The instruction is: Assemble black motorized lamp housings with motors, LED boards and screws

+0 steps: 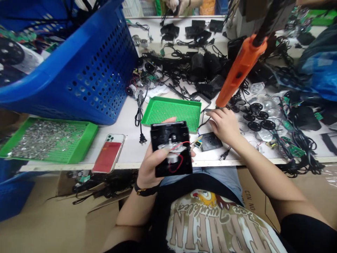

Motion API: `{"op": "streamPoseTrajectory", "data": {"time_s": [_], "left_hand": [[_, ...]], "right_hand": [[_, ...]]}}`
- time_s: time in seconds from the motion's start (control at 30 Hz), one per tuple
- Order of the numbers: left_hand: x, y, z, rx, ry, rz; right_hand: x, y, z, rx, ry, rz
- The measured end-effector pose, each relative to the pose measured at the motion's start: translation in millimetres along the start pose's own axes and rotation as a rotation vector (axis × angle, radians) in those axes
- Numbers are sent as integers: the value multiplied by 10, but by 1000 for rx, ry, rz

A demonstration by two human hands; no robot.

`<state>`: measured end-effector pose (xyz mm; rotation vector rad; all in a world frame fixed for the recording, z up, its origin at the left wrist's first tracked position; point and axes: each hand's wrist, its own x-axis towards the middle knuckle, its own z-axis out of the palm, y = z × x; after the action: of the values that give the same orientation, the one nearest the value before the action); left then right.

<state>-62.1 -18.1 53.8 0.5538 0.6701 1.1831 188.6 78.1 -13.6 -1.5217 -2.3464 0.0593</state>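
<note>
My left hand (152,163) grips a square black plastic housing (172,131), thumb pressed on its inside. In the open housing sit a round clear part with a metal motor (173,157) and thin red wires. My right hand (225,125) is at the table just below the tip of an orange electric screwdriver (238,72). Its fingers are stretched out toward a small dark piece, and I cannot make out whether they touch it. A flat black cover (211,141) lies under and left of that hand, with a small circuit board (198,143) and wires beside it.
A green perforated tray (173,109) lies ahead. At left are a big blue basket (102,66), a green tray of screws (86,140) and a phone (109,153). Black discs (255,116), clear domes, cables and circuit boards (293,146) crowd the right. Another person's hands (176,6) show at the top.
</note>
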Motion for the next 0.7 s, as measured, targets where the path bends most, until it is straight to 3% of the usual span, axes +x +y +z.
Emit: {"op": "streamPoseTrajectory", "data": {"time_s": [0.17,0.27,0.37,0.43,0.53,0.7], "left_hand": [[-47,209,-207,-61,-120,11],[-14,155,-287,-113,-120,52],[45,10,-279,-114,-103,94],[70,-56,-231,-85,-127,102],[51,-56,-119,-56,-189,126],[-52,-22,38,6,-122,106]], "right_hand": [[-169,482,-61,-124,-2,-16],[-331,715,-80,-163,-13,22],[-374,728,-73,-155,36,93],[-327,645,-55,-135,24,48],[-202,565,-26,-170,-70,7],[-87,676,-32,-222,-109,142]]}}
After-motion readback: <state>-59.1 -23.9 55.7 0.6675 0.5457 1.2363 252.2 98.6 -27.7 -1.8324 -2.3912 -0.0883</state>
